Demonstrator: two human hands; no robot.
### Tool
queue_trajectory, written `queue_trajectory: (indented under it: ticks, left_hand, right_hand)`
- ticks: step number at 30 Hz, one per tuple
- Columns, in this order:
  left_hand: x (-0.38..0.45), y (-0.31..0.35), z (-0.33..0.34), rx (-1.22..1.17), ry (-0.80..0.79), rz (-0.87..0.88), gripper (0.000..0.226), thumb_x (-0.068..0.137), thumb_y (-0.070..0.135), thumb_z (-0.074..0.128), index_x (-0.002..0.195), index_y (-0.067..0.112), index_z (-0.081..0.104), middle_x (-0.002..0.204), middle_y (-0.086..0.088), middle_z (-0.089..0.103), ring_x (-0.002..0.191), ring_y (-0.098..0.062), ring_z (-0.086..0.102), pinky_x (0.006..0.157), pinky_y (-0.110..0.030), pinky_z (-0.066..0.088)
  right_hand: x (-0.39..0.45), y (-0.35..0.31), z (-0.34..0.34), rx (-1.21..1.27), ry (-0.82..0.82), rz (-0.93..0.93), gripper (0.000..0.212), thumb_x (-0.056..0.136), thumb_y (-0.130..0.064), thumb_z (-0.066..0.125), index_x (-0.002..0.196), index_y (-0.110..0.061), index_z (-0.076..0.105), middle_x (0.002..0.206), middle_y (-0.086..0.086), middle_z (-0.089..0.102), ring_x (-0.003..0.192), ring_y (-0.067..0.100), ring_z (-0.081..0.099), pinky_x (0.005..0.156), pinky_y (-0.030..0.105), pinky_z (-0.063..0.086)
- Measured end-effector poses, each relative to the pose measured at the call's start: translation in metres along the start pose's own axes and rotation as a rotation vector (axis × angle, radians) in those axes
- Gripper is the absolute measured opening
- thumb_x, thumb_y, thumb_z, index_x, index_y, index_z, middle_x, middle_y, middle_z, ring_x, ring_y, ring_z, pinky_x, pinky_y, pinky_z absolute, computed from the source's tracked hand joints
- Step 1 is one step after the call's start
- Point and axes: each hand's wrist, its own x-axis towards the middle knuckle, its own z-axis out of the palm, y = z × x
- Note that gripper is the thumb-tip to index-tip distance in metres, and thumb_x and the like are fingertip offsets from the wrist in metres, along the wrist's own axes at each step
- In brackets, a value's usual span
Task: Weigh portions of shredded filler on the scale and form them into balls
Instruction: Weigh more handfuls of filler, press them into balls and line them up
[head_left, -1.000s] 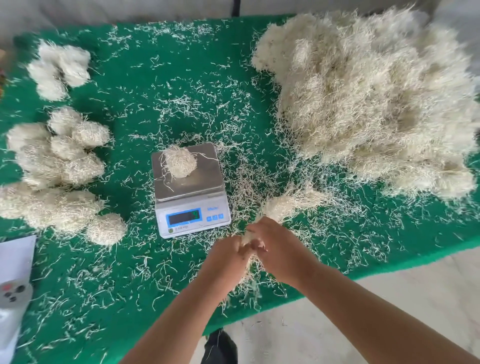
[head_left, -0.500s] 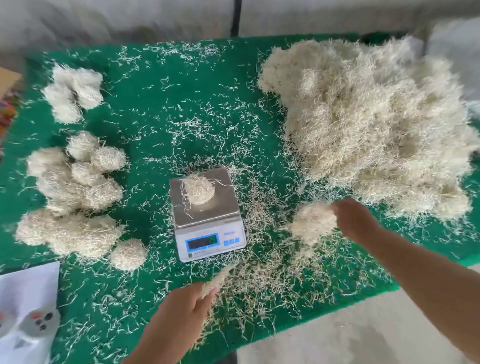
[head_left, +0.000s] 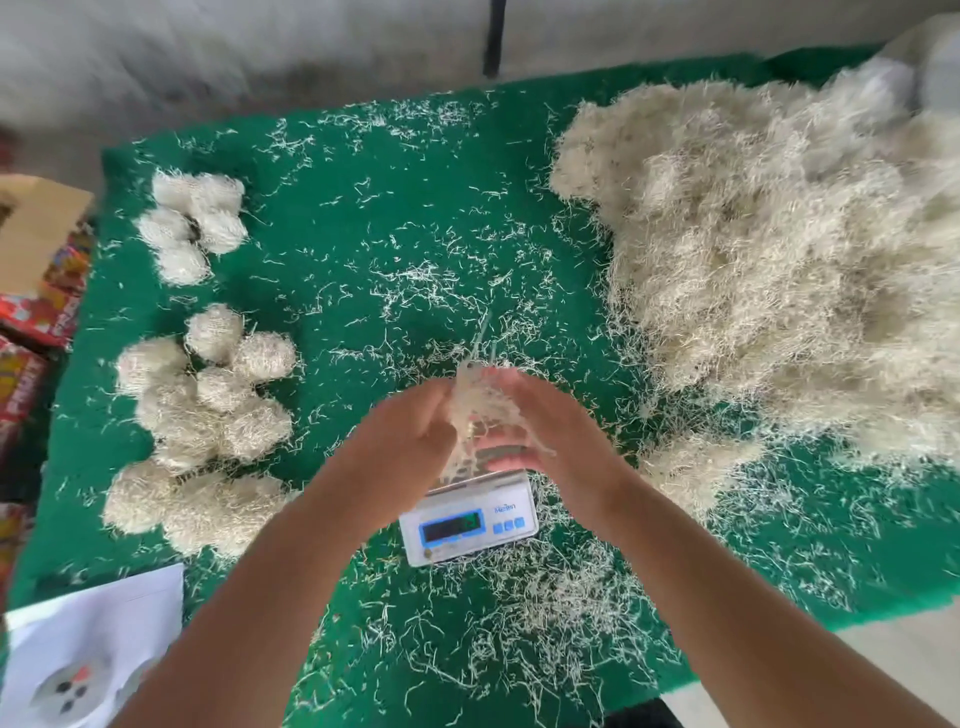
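Note:
Above the small white scale (head_left: 470, 525), my left hand (head_left: 400, 441) and my right hand (head_left: 540, 421) press together on a clump of pale shredded filler (head_left: 480, 400). Loose strands hang from the clump between my palms. The scale's pan is mostly hidden behind my hands; only its front panel with the blue-framed display shows. A large heap of filler (head_left: 779, 260) covers the right side of the green table (head_left: 363, 218). Several finished balls (head_left: 208, 405) lie grouped at the left, with a smaller group of balls (head_left: 189, 223) farther back.
Stray shreds litter the green cover, thickest in front of the scale. A small loose tuft (head_left: 691, 467) lies right of the scale. A white sheet with a grey device (head_left: 72, 680) sits at the near left corner. Colourful boxes (head_left: 31, 312) stand beyond the left edge.
My hands were apart, the right at a tuft near the heap and the left holding a few strands. Now both meet over the scale, closed on one clump. The view has shifted down.

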Motion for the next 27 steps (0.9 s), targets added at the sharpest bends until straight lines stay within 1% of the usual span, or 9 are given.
queue_trajectory:
  ticks: [3,5,8,10,13,17,22,25,27]
  left_hand:
    - [0.025,-0.007,-0.017,0.127,0.029,0.026,0.054,0.104,0.017,0.059,0.152,0.029,0.038,0.09,0.004,0.067,0.042,0.001,0.051,0.04,-0.015,0.039]
    - [0.037,-0.021,-0.02,0.229,0.09,-0.018,0.055,0.1,0.023,0.066,0.148,0.031,0.041,0.108,0.008,0.066,0.065,0.005,0.056,0.062,-0.016,0.045]
    - [0.049,-0.048,-0.008,0.25,0.159,-0.13,0.038,0.097,0.024,0.071,0.133,0.027,0.058,0.124,0.003,0.068,0.093,-0.006,0.059,0.086,-0.03,0.045]
    - [0.05,-0.066,0.007,0.218,0.156,-0.207,0.03,0.097,0.02,0.071,0.126,0.025,0.063,0.126,0.002,0.069,0.088,-0.008,0.063,0.086,-0.031,0.047]
    - [0.047,-0.084,0.029,0.19,0.18,-0.263,0.035,0.095,0.016,0.072,0.13,0.018,0.065,0.127,-0.002,0.07,0.1,-0.008,0.062,0.091,-0.027,0.043]
    - [0.038,-0.092,0.039,0.189,0.299,-0.26,0.049,0.092,0.025,0.075,0.137,0.03,0.057,0.137,0.005,0.062,0.117,-0.004,0.049,0.103,-0.033,0.038]
    - [0.024,-0.085,0.039,0.126,0.333,-0.202,0.063,0.089,0.031,0.076,0.143,0.039,0.045,0.141,0.012,0.05,0.127,-0.004,0.044,0.112,-0.037,0.036]
    - [0.013,-0.084,0.042,0.121,0.331,-0.2,0.061,0.092,0.032,0.075,0.145,0.037,0.046,0.144,0.01,0.05,0.13,-0.007,0.046,0.114,-0.04,0.037]
    - [0.004,-0.084,0.042,0.118,0.323,-0.216,0.06,0.093,0.033,0.074,0.146,0.034,0.046,0.145,0.009,0.049,0.132,-0.008,0.046,0.115,-0.04,0.037]
  right_hand:
    - [0.036,0.0,-0.002,-0.203,0.061,-0.016,0.016,0.104,-0.039,0.061,0.099,-0.028,0.071,0.082,-0.012,0.076,0.064,0.005,0.066,0.065,0.028,0.06]
    - [0.062,0.013,-0.007,-0.265,0.14,0.012,0.017,0.102,-0.029,0.064,0.087,-0.023,0.068,0.069,-0.009,0.072,0.042,0.002,0.045,0.044,0.023,0.043]
    - [0.09,0.034,-0.018,-0.399,0.118,0.094,0.015,0.102,-0.022,0.062,0.111,-0.013,0.071,0.086,-0.004,0.067,0.034,-0.003,0.042,0.038,0.018,0.039]
    - [0.1,0.048,-0.023,-0.508,0.052,0.148,0.03,0.103,-0.019,0.06,0.133,-0.015,0.066,0.107,-0.001,0.069,0.038,-0.003,0.051,0.042,0.016,0.047]
    - [0.106,0.066,-0.034,-0.558,0.034,0.163,0.033,0.101,-0.007,0.057,0.128,-0.023,0.069,0.13,-0.001,0.069,0.045,-0.003,0.058,0.046,0.015,0.049]
    - [0.101,0.073,-0.042,-0.569,0.078,0.172,0.042,0.098,-0.005,0.056,0.131,-0.029,0.067,0.135,-0.005,0.068,0.089,0.011,0.075,0.061,0.016,0.059]
    - [0.088,0.073,-0.042,-0.535,0.193,0.11,0.05,0.097,-0.008,0.056,0.144,-0.026,0.059,0.143,-0.003,0.061,0.071,-0.005,0.058,0.051,0.008,0.043]
    - [0.075,0.071,-0.037,-0.517,0.214,0.075,0.054,0.097,-0.008,0.057,0.148,-0.027,0.054,0.151,-0.006,0.055,0.09,-0.006,0.067,0.055,0.007,0.045]
    - [0.067,0.071,-0.035,-0.529,0.232,0.082,0.057,0.096,-0.008,0.057,0.149,-0.028,0.052,0.152,-0.004,0.054,0.099,0.009,0.072,0.049,0.007,0.044]
